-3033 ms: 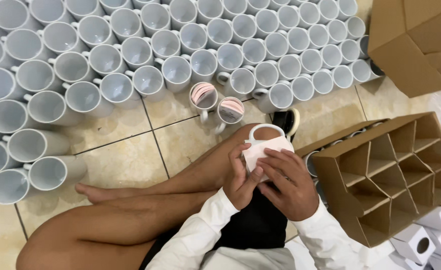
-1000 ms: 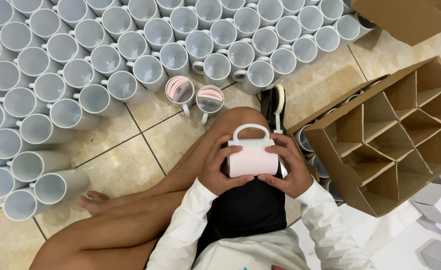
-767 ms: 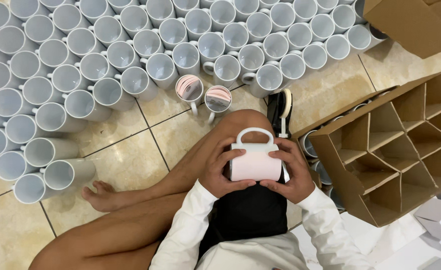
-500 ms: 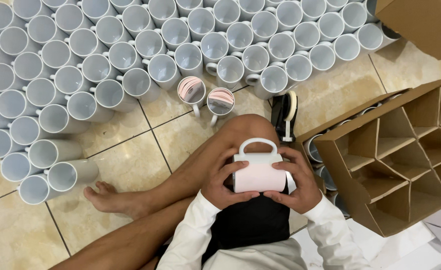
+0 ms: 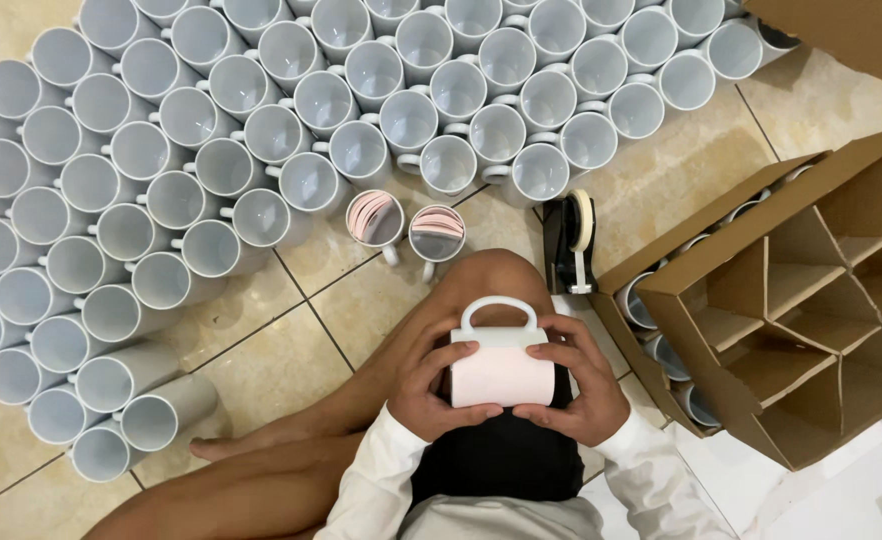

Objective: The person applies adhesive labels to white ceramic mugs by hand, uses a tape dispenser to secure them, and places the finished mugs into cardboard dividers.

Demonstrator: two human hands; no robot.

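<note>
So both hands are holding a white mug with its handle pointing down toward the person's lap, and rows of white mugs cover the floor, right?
Not quite. In the head view the white mug, gripped between the left hand and right hand, has its handle pointing up, away from the lap. Rows of white mugs do cover the floor.

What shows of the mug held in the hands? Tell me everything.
The white mug is plain, glossy and ceramic-looking, with one loop handle pointing away from the person. It lies on its side above the lap, near the raised knee. The left hand and right hand clasp its two ends, hiding them.
</note>
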